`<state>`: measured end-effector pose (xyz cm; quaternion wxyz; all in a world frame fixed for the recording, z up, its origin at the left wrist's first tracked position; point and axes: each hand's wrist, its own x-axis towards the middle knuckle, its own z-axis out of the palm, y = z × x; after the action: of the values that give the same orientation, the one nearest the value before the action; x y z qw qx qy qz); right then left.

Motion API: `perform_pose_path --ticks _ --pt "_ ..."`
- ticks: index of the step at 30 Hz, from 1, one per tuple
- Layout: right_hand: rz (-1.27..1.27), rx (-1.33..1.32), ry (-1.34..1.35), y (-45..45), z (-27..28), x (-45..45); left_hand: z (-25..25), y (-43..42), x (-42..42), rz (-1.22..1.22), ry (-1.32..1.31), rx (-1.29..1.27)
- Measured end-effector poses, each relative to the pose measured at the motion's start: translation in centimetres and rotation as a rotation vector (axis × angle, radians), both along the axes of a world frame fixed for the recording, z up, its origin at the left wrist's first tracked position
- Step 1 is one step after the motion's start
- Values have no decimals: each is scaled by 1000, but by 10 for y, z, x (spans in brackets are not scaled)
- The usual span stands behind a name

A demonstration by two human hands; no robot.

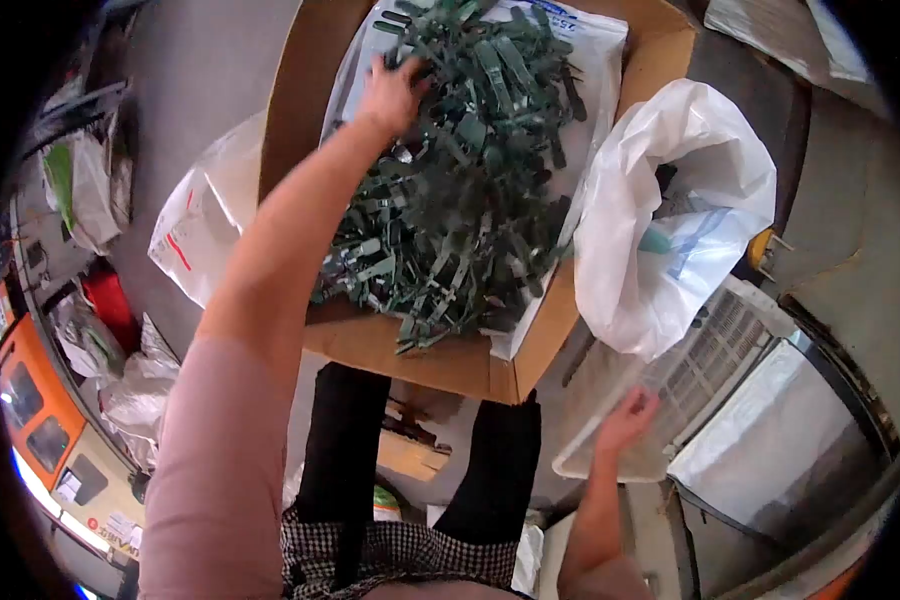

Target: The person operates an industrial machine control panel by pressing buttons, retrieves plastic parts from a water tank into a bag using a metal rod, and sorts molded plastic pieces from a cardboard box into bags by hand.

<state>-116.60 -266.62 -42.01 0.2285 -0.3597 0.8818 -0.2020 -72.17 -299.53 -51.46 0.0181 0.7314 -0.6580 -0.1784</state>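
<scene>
Many dark green plastic pieces [470, 170] lie heaped in an open cardboard box [400, 362], over a white sheet lining. My left hand [395, 95] reaches over the upper left part of the heap, its fingertips among the pieces; whether it grips any cannot be made out. To the lower right, outside the box, my right hand [630, 415] is near a white plastic basket [610, 460], blurred, its fingers partly bent. An open white plastic bag [620, 250] stands right of the box, with something greenish inside.
Another white bag [210, 215] with red marks leans at the box's left. A silvery wrapped block [785, 440] lies at the lower right. Farther left are plastic bags [145, 400], a red object [110, 305] and an orange machine [35, 400].
</scene>
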Motion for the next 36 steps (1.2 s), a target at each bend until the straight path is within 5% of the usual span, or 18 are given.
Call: perform_pose_path --ticks 4,6,9,11,13,14,15,17,19,20,22,25,28,33,36 --pt "652 -324 -234 -78 57 131 31 -2 17 -32 40 -62" --pt "924 -154 -265 -125 60 190 45 42 26 -87 -44 -162" --pt "1217 112 -80 -174 -3 231 84 138 21 227 180 -29" --pt "1093 149 -95 -206 -47 224 98 217 28 262 296 150" --pt "1116 208 53 -240 -52 218 121 299 29 257 332 60" --pt "1214 53 144 -247 -51 213 149 329 27 337 295 299" --pt "1193 94 141 -246 -41 215 186 351 35 131 142 285" --pt "1151 175 139 -242 -21 219 211 415 37 426 462 186" --pt "989 284 96 -217 34 249 251 460 47 512 504 214" --pt "1171 196 254 -199 33 245 269 479 53 589 519 231" --pt "1033 254 74 -159 92 288 308 506 73 773 632 272" --pt "1461 141 -10 -99 121 309 337 541 109 849 694 198" --pt "1272 485 -318 -43 140 353 366 567 173 890 757 247" --pt "1092 683 -680 26 216 547 408 634 301 1067 715 86" --pt "1370 801 -599 50 256 666 434 691 356 1330 627 29"
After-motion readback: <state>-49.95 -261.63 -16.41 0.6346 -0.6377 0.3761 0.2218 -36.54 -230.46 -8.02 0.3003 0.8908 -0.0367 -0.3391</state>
